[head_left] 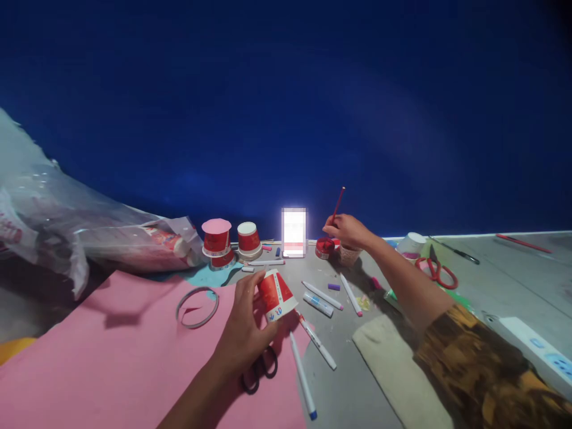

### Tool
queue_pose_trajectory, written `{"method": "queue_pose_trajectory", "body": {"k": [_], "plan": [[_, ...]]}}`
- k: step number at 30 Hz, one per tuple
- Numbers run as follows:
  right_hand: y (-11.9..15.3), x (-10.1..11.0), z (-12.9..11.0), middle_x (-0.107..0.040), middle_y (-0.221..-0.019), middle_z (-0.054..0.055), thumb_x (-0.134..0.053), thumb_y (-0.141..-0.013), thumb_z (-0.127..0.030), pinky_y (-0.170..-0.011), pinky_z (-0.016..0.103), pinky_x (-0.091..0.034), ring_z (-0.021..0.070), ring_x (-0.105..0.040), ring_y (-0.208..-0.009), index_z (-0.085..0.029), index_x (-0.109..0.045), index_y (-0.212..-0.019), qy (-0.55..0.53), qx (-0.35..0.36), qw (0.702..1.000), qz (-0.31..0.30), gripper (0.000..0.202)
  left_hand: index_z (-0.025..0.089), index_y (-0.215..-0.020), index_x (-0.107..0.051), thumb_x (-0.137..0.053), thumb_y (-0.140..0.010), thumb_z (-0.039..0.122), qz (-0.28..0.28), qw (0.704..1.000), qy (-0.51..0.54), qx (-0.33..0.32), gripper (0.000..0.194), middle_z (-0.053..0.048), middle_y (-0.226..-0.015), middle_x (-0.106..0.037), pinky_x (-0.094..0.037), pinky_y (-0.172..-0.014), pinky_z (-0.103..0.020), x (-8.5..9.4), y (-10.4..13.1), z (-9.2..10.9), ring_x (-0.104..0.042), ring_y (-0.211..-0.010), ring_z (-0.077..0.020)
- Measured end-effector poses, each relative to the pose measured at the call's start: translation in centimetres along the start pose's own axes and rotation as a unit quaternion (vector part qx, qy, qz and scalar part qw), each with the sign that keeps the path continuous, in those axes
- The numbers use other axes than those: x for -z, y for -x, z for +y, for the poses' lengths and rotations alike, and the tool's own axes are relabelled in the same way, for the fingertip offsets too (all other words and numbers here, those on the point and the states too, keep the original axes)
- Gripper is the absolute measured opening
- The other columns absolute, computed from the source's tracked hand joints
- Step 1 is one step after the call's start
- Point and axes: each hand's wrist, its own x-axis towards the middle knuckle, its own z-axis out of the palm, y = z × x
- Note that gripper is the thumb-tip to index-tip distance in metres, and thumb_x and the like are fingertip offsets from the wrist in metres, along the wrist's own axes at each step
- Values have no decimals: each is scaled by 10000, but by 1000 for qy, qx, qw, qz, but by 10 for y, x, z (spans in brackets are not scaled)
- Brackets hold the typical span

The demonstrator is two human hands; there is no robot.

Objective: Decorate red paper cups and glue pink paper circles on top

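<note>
My left hand (pixel 243 325) grips a red-and-white paper cup (pixel 277 293), turned rim down and tilted, with small blue marks near its rim. My right hand (pixel 346 229) pinches a thin, red-handled paintbrush (pixel 338 204), its upper end pointing up and its lower end hidden by the fingers. Just under that hand stand a small red pot (pixel 325 248) and a textured, light-coloured cup (pixel 350 256). Below the left hand, the dark handles of a pair of scissors (pixel 259 372) lie on pink paper (pixel 147 357).
Two stacked red cups topped with a pink disc (pixel 217 226) stand left of another upturned cup (pixel 248 239). A glowing screen (pixel 294 232) is upright at the back. Several markers (pixel 304 375), a roll of tape (pixel 196 307), red-handled scissors (pixel 437 273), a beige cloth (pixel 393 363) and a power strip (pixel 531 339) lie around.
</note>
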Motion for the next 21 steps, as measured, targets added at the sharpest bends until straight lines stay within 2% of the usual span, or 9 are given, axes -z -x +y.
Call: {"method": "queue_pose_trajectory", "body": {"k": [2, 6, 10, 12, 15, 18, 21], "plan": [[7, 6, 5, -768, -804, 25, -721, -863, -253, -722, 265, -439, 192, -662, -791, -218, -772, -798, -24, 10, 1000, -3, 90, 321, -1425, -488, -812, -767, 346, 0, 1000, -1, 2, 734, -99, -1426, -500, -570, -1114, -552, -1, 1, 0, -581, -1375, -349], [14, 21, 20, -743, -746, 17, -717, -833, -276, -720, 271, -470, 191, -656, -758, -204, -765, -738, -93, 1, 996, -5, 129, 318, -1444, -469, -803, -787, 332, -11, 1000, -6, 4, 738, -109, -1459, -479, -553, -1127, -578, -2, 2, -3, -584, -1361, -349], [18, 19, 31, -724, -712, 18, -781, -759, -321, -678, 277, -474, 178, -631, -707, -186, -775, -746, -170, -26, 985, 13, 135, 307, -1461, -445, -824, -803, 403, -22, 1000, -2, 20, 765, -127, -1527, -421, -532, -1145, -602, -2, 2, -6, -587, -1358, -353], [22, 15, 37, -695, -696, -2, -832, -698, -339, -644, 273, -463, 161, -601, -673, -182, -792, -842, -211, -44, 976, 40, 216, 314, -1452, -455, -839, -801, 447, -23, 999, 7, 31, 768, -122, -1528, -422, -536, -1141, -603, -3, 2, -5, -603, -1343, -349], [31, 13, 49, -610, -651, -50, -886, -637, -424, -563, 251, -420, 125, -522, -598, -173, -766, -1004, -272, -81, 952, 111, 461, 325, -1443, -474, -854, -793, 464, -20, 999, 13, 35, 766, -113, -1510, -441, -549, -1134, -587, -4, 2, -3, -611, -1340, -342], [44, 17, 62, -481, -562, -99, -888, -624, -560, -457, 223, -308, 88, -391, -496, -166, -715, -976, -324, -122, 922, 174, 555, 328, -1425, -491, -850, -796, 469, -15, 999, 12, 34, 738, -107, -1500, -447, -571, -1113, -568, -4, 2, 0, -629, -1319, -336], [58, 20, 71, -432, -532, -115, -884, -584, -665, -405, 205, -216, 67, -315, -443, -191, -653, -885, -365, -154, 896, 200, 608, 332, -1433, -476, -840, -807, 475, -18, 999, 5, 37, 738, -104, -1487, -444, -577, -1105, -565, -4, 2, 1, -649, -1279, -324]]}}
